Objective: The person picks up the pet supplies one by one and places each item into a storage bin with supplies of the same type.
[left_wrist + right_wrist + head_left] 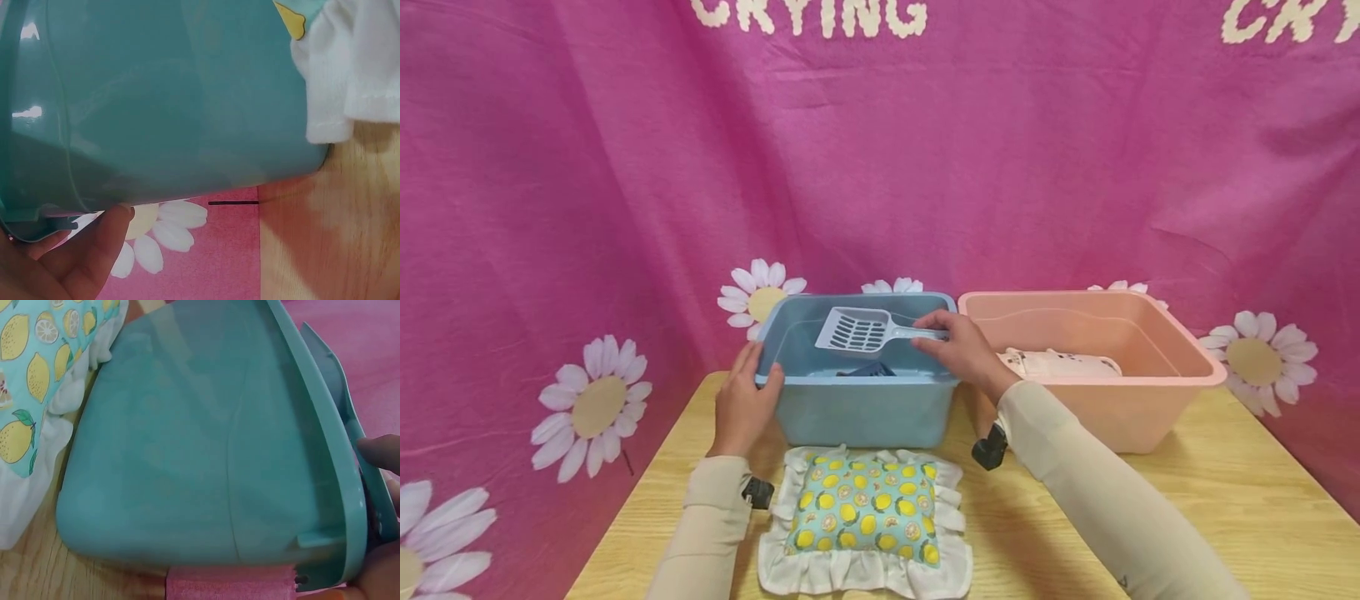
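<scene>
My right hand (964, 348) pinches the handle of a pale blue slotted litter scoop (859, 331), held level over the opening of the blue bin (865, 412). In the right wrist view the scoop (326, 365) shows beyond the bin's rim, with the thumb on its handle. At the bin's left end, my left hand (747, 408) grips the rim, thumb toward the near side. Inside the bin lies a dark blue object (871, 370), mostly hidden by the front wall.
A pink bin (1097, 417) stands just right of the blue one, with a cream patterned cloth item (1060, 364) inside. In front lies a lemon-print pillow (865, 512) with white ruffles, on the wooden table (1037, 517). A pink daisy curtain (880, 167) hangs behind.
</scene>
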The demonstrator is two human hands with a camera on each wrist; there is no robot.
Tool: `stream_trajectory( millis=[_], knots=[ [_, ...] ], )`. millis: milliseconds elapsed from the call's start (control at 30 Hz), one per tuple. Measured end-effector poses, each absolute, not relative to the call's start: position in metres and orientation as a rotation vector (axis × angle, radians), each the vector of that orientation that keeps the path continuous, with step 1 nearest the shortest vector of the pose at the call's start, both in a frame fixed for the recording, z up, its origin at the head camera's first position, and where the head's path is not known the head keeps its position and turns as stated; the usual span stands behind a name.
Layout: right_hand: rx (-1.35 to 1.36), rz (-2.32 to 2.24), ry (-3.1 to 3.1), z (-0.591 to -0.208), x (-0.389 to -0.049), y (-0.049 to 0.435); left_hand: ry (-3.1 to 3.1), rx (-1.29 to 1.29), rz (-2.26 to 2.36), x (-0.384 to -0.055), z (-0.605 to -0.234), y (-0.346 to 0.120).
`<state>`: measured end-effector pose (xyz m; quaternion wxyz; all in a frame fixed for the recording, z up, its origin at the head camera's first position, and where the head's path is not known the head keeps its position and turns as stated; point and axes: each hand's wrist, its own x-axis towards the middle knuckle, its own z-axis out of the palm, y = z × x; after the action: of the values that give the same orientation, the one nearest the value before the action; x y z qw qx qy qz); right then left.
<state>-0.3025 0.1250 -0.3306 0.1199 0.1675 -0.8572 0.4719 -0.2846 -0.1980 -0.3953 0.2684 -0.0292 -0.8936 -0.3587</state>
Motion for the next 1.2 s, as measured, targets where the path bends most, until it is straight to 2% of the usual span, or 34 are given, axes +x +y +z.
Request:
stream_trajectory(
  millis=[767, 1200],
  knots=[
    [0.539, 1.341, -2.617, -0.3268, -0.3052, 0.1272, -2.414, -0.087, -0.958, -0.286, -0.3871, -0.201],
    [0.545, 1.365, -2.652, -0.33, -0.3013, 0.1298, -2.431, -0.071, -0.964, -0.285, -0.395, -0.199]
  ],
)
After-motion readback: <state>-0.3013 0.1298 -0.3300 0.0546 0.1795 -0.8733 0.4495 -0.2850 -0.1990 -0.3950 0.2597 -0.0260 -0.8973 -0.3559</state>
